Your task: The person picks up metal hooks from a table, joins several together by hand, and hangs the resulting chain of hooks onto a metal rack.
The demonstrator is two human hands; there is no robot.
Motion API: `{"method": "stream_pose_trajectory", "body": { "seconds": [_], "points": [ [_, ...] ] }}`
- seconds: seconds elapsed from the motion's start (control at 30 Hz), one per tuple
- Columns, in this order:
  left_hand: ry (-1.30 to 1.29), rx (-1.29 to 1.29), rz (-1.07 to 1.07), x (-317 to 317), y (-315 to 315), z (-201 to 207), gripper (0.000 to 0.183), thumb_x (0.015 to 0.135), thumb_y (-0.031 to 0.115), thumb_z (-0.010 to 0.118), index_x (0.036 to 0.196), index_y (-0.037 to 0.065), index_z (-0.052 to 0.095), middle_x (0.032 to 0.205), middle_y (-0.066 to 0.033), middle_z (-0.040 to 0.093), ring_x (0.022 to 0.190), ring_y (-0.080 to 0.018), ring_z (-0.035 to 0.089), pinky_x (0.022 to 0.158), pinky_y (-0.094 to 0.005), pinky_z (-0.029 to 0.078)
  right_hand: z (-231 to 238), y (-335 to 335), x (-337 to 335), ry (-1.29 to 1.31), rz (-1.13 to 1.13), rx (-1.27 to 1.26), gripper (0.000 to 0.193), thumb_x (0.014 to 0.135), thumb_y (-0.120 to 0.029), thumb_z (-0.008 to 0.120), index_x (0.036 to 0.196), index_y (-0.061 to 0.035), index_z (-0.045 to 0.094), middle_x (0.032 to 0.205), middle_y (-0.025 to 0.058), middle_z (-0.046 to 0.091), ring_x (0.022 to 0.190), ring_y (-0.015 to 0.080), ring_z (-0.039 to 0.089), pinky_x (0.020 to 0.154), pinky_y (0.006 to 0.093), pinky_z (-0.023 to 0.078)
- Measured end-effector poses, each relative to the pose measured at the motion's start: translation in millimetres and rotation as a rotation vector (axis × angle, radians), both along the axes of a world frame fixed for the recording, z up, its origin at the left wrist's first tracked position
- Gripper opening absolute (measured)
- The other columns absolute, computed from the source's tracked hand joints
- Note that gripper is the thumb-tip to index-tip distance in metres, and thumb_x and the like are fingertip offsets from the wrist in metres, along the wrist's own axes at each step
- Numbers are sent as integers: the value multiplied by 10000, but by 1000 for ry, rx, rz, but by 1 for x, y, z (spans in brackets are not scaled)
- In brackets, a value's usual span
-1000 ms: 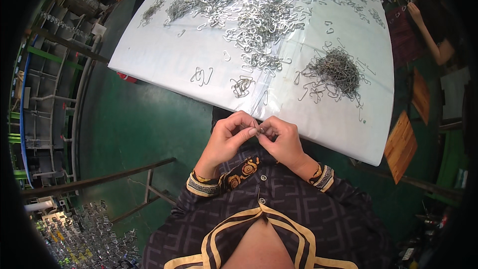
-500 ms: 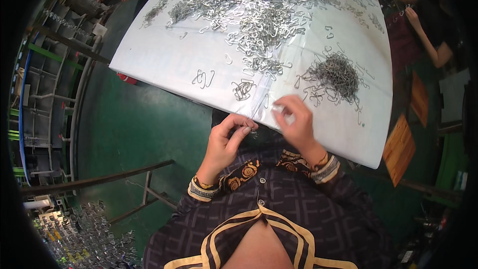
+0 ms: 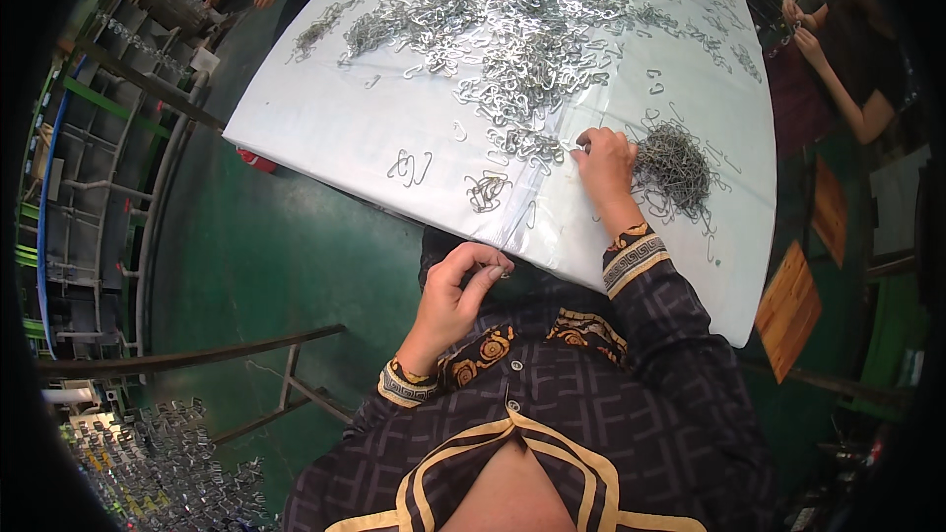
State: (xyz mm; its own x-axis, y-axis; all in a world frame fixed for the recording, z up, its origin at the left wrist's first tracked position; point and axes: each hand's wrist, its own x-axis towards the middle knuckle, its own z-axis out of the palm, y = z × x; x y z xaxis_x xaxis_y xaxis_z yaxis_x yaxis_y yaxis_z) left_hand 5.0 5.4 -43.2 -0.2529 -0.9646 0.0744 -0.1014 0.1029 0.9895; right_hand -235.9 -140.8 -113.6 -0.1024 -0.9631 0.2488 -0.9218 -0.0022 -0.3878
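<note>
head view: left hand [image 3: 455,288] fingers pinch a small bent silvery wire clip [image 3: 501,273]; right hand [image 3: 604,163] fingers press together on loose clips [image 3: 537,146].

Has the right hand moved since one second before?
Yes. The right hand left the left hand and went forward onto the white table.

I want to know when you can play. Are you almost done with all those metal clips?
Not nearly. Done, it seems: a dark tangled heap by the right hand. In hand: the left hand pinches a small piece near the table edge, while the right reaches onto the table. Left: a big spread of loose shiny clips.
</note>
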Motion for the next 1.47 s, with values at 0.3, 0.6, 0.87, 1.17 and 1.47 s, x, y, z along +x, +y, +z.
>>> {"method": "stream_pose_trajectory", "body": {
  "seconds": [0.3,0.6,0.87,1.17,1.47],
  "points": [
    [-69,-6,44,-15,-4,-12,61,917,-23,577,967,-30,611,911,-88,696,865,-137,657,782,-269,517,45,81,31,-1026,253,231,137,818,-91,720,886,26,698,733,54,689,642,94,610,585,243,470],
    [-196,-82,69,-18,-3,-19,56,897,-12,611,948,-35,611,880,-84,682,806,-132,645,728,-266,508,71,128,47,-1047,273,325,105,835,-49,697,884,41,678,751,54,689,680,78,620,633,230,495],
    [-244,-76,27,-16,-3,-21,110,844,26,662,951,4,659,821,-136,651,774,-274,647,678,-346,502,71,137,50,-890,317,202,124,821,-56,700,887,46,673,783,108,695,673,140,644,636,267,512],
    [-642,-374,129,-30,-55,-41,105,803,75,685,890,19,703,807,-127,627,778,-308,618,690,-389,497,69,151,47,-842,303,228,124,804,-52,709,883,35,668,789,121,669,643,169,623,609,285,496],
    [-1151,-605,-77,-73,-81,-53,82,709,77,616,715,28,681,818,-116,635,816,-283,616,675,-374,504,63,157,45,-839,297,208,96,819,-23,707,898,25,682,810,67,683,669,103,603,637,237,487]
  ]
}}
